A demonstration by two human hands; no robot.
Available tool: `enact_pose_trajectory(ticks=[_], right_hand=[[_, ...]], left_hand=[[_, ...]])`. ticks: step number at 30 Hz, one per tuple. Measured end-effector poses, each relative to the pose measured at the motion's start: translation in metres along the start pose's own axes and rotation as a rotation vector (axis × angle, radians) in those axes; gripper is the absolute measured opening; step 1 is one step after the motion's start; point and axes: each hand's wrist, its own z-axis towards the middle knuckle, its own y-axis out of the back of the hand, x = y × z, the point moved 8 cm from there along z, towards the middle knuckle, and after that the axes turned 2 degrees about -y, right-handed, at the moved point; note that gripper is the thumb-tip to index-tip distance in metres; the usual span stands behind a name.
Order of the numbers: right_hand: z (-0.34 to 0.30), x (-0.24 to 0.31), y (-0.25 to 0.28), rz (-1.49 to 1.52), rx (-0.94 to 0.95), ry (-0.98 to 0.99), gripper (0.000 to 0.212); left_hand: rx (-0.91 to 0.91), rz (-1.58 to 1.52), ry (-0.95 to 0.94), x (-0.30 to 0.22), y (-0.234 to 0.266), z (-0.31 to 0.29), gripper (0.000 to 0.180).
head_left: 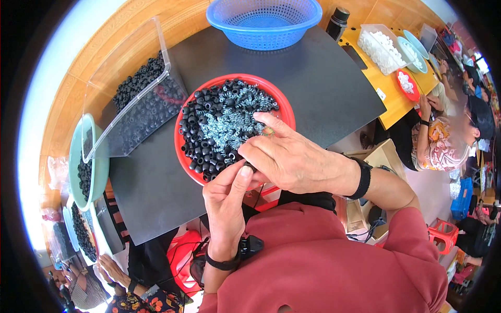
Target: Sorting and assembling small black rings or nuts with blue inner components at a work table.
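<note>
A red round basin holds many small black hollow plastic caps with a heap of small metal springs over them. At the basin's near rim, my left hand is closed, pinching a small black plastic cap between thumb and fingers. My right hand meets it from the right, with its bent fingers closed on the same cap. Another finger of that hand stretches out above the springs. The right fingertips partly hide the cap, and whether a spring is in it cannot be made out.
The basin stands on a dark table. Left of it, a clear plastic bin of black caps leans tilted beside a green basin. A blue mesh basket and a black flask stand at the back. Co-workers sit left and right.
</note>
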Motion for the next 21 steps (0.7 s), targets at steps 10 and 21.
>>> enact_pose_trajectory(ticks=[10, 21], right_hand=[[0.001, -0.005, 0.003, 0.067, -0.075, 0.130, 0.026], [0.000, -0.014, 0.015, 0.324, -0.143, 0.054, 0.040]], left_hand=[[0.063, -0.026, 0.042, 0.008, 0.000, 0.002, 0.030], [0.369, -0.621, 0.272, 0.019, -0.014, 0.005, 0.027]])
